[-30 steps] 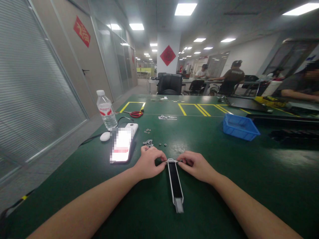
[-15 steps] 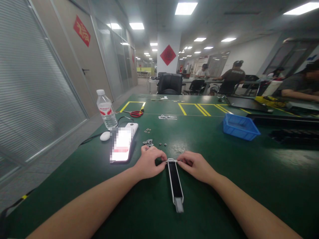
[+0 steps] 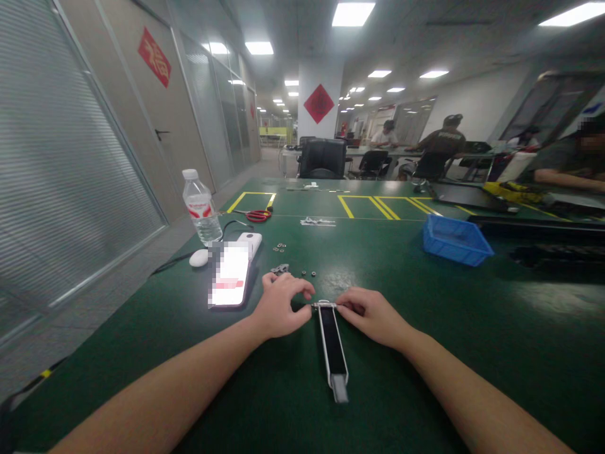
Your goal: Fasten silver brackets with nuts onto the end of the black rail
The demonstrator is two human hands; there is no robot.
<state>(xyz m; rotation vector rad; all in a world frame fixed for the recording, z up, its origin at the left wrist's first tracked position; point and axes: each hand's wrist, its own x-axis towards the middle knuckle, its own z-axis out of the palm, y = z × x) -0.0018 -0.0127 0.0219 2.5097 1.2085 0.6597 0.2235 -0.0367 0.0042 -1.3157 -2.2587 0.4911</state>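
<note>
A long, narrow device (image 3: 334, 340) with a black face and white frame lies on the green table, a grey tab (image 3: 339, 388) at its near end. Across its far end runs a thin metal crosspiece (image 3: 325, 305). My right hand (image 3: 373, 315) pinches the right end of that crosspiece between thumb and fingers. At the left end, my left hand (image 3: 283, 306) has its thumb and index finger apart, the thumb tip close to the crosspiece. Just beyond my left hand sit small grey parts (image 3: 280, 269) and two small nuts (image 3: 309, 273).
Left of my hands are a lit phone (image 3: 231, 277), a white oval object (image 3: 199, 258) and a water bottle (image 3: 201, 211). Red-handled scissors (image 3: 258, 215), several small metal pieces (image 3: 279, 248) and silver parts (image 3: 318, 222) lie farther back. A blue bin (image 3: 456, 239) stands right.
My left thumb and index finger have parted from their pinch at the crosspiece's left end, and the hand has drawn slightly left. My right hand and the device stay in place.
</note>
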